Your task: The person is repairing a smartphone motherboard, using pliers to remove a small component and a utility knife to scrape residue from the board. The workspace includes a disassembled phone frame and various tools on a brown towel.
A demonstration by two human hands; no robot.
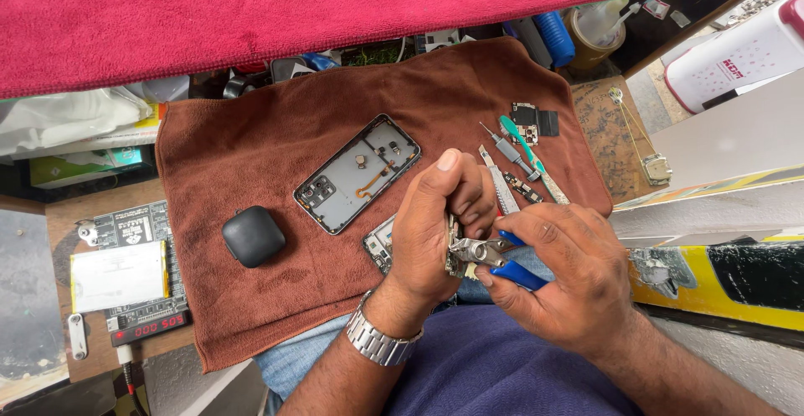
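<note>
Right now, low in the middle of the frame, I have both hands working together over my lap. My right hand [578,278] is closed around the blue handles of a pair of small pliers [490,257], squeezing them so the metal nose bites on a small metal part [455,253]. My left hand [440,215], with a steel watch at the wrist, is curled tight about that same part, thumb up, pinning it against the tool.

By my judgement this is a gripping or bending step on a piece taken out of the phone; what it calls for now is a steady left-hand hold and a slow, measured squeeze, since the part looks thin.

Just beyond the hands, partly hidden by the left one, a circuit board [381,244] lies on the brown towel [251,148] spread over the surface. Farther up, centre frame, the opened phone body [358,173] rests face down, and a dark rounded case [253,236] sits to its left. At upper right lie a screwdriver [511,152], tweezers [501,186] and a green-handled tool [528,152].
</note>
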